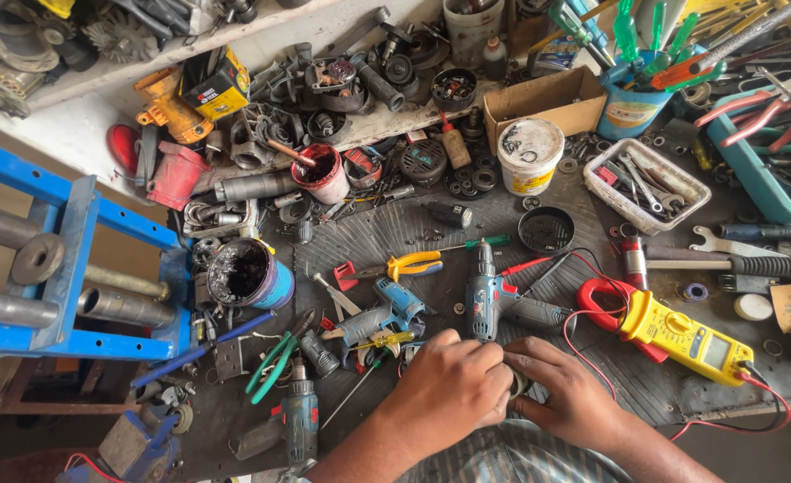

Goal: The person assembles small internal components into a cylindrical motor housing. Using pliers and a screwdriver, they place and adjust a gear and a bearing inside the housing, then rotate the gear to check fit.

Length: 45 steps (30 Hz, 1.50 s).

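Your left hand point(449, 385) and right hand point(567, 394) were closed together around a small round metal part point(519, 385) (mostly hidden between your fingers), held low over the cluttered dark worktop point(395, 228) just below the blue cordless drill point(485, 300). Had your grip slipped, that part would likely have vanished among the scattered tools.

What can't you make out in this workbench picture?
Head view:
- The small part between the left hand and right hand: hidden by the fingers.
- Yellow clamp meter screen: too small to read.
- Blue drill: cut off by the bottom edge.
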### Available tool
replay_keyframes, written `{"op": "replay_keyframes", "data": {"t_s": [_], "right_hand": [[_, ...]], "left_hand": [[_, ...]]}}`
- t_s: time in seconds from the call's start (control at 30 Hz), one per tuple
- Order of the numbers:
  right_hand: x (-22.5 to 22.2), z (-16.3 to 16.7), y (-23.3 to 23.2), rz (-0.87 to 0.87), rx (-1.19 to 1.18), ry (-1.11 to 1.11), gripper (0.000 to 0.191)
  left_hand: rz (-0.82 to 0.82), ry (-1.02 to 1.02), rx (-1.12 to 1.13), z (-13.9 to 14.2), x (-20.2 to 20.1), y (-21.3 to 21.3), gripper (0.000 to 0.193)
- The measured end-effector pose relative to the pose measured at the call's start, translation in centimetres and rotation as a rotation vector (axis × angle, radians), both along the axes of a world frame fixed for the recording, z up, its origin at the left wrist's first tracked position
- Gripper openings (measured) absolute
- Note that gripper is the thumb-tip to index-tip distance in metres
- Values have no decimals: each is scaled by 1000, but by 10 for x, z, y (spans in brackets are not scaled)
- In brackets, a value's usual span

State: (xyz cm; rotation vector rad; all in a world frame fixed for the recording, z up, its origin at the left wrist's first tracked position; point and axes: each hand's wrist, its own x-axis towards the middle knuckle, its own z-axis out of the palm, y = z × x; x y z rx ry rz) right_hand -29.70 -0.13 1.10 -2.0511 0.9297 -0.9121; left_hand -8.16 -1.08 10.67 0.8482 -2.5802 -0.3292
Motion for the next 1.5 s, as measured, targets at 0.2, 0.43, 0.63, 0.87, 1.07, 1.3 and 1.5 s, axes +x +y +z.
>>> {"op": "replay_keyframes", "data": {"t_s": [0.2, 0.43, 0.63, 0.87, 1.07, 1.3, 1.5], "right_hand": [[0, -5, 0, 13, 128, -109, 53], [0, 7, -3, 46, 170, -249, 48], [-4, 17, -4, 84, 92, -268, 47], [-6, 23, -2, 90, 57, -307, 48], [-8, 24, 0, 106, 64, -335, 49], [-9, 20, 1, 83, 92, -318, 53], [-5, 9, -3, 67, -33, -309, 52]], "left_hand": [[-21, 231, 23, -7, 29, -27, 14], [564, -57, -17, -67, 85, -129, 12], [694, -315, -124, -102, 85, -179, 18], [680, -514, -1, -102, 70, -197, 23], [686, -185, 80, -101, 73, -190, 11], [632, 457, 141, -75, 46, -127, 31], [-10, 462, 125, -19, 32, -7, 22]]}}
